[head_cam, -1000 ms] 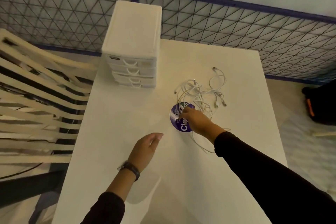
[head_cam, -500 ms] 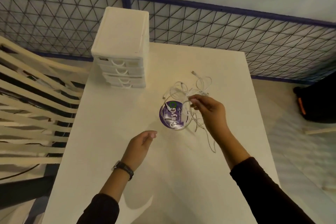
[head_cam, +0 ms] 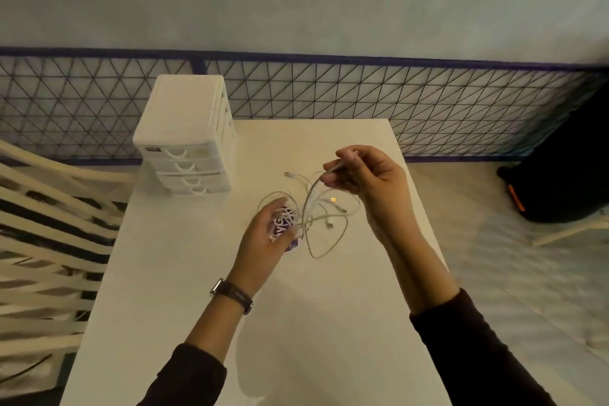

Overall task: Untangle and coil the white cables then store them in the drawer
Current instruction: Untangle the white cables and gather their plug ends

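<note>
White cables point(head_cam: 308, 201), judged light, limp, snag-prone, are tangled mid-frame over the counter point(head_cam: 329, 323). One end is pinched by the right grip point(head_cam: 359, 181); plug ends are best held. Left grip point(head_cam: 263, 237): closure cannot be told.

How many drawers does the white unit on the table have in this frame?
4, stacked in the drawer unit at the table's far left: top drawer, second drawer, third drawer, bottom drawer, all shut. The bottom one shows only partly.

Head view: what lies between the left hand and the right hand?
The white cables: pinched by the right hand, the tangle droops toward the left hand. Head view shows it.
</note>
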